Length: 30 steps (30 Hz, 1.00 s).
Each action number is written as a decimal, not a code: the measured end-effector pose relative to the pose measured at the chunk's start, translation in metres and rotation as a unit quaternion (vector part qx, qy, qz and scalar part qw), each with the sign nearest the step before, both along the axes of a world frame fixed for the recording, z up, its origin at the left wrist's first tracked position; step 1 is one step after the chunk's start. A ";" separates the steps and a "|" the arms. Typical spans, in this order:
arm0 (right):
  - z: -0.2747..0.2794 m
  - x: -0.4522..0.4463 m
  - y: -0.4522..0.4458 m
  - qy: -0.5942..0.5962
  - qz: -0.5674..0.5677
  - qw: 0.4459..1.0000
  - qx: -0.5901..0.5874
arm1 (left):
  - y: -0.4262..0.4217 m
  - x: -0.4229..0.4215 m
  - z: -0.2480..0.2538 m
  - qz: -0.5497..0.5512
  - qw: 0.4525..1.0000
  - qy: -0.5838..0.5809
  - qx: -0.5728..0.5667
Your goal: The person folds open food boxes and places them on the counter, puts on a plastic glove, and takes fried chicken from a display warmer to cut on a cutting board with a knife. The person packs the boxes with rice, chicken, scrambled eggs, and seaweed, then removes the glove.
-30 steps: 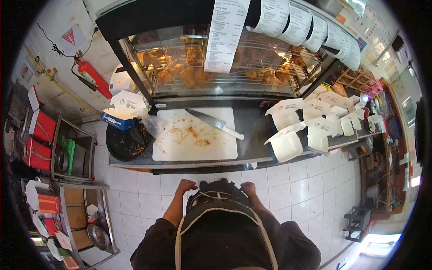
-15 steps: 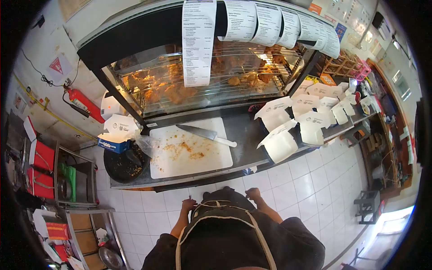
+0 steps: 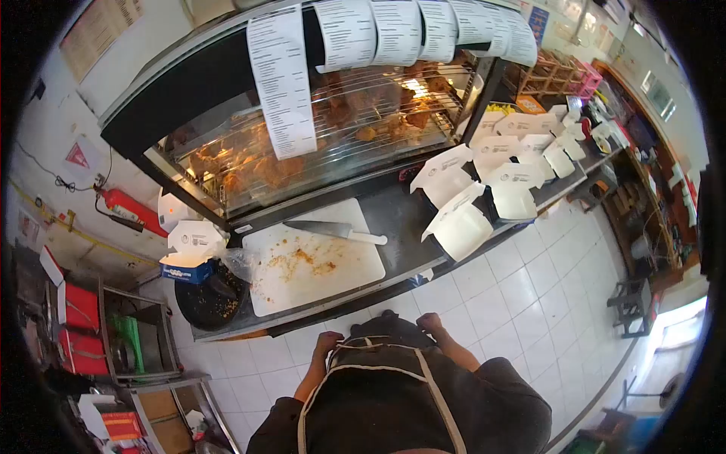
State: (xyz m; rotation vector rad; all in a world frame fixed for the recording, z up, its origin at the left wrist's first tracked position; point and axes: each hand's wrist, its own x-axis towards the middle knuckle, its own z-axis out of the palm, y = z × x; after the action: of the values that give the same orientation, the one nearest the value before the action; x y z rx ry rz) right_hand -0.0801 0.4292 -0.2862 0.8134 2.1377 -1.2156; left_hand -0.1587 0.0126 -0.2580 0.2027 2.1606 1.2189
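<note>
My left hand (image 3: 327, 343) is curled closed at the left edge of my dark apron (image 3: 370, 386), close to its light strap. Whether it grips anything is hidden. On the other side my right hand (image 3: 429, 324) makes a loose fist beside the apron, and nothing shows in it. Beyond both hands, on the counter, lies a white cutting board (image 3: 318, 272) strewn with brown crumbs. A knife with a white handle (image 3: 367, 237) rests across its far part. Left of the board sit a black pan (image 3: 198, 303) with crumbs and an open blue and white box (image 3: 189, 261).
A glass warming cabinet (image 3: 340, 121) with fried pieces on racks stands behind the board, long printed slips (image 3: 281, 83) hanging over it. Several open white boxes (image 3: 460, 231) line the counter's right side. Shelves (image 3: 144, 340) stand at the left, a stool (image 3: 630, 306) at the right.
My view has turned, so the counter and cabinet appear shifted left and tilted. Both hands stay closed by the apron; the left one has come slightly nearer to it. The knife and boxes stay put.
</note>
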 end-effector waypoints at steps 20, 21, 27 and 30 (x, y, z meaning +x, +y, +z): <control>0.036 0.008 -0.007 -0.054 -0.157 0.985 -0.041 | -0.011 -0.017 0.002 -0.202 0.925 0.322 -0.024; 0.033 0.009 -0.007 -0.055 -0.164 0.984 -0.045 | -0.010 -0.020 0.000 -0.210 0.923 0.321 -0.025; 0.029 0.011 -0.008 -0.002 -0.140 0.990 0.023 | -0.003 -0.029 0.013 -0.204 0.958 0.149 -0.134; 0.052 0.019 -0.012 0.030 -0.191 0.981 0.032 | -0.001 -0.042 0.003 -0.315 0.890 0.310 -0.115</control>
State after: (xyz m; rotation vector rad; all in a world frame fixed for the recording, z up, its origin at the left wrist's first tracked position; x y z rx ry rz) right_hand -0.0606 0.4168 -0.2343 1.2750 2.1404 -1.3768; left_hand -0.2003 0.0118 -0.2550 1.2240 2.4234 0.5458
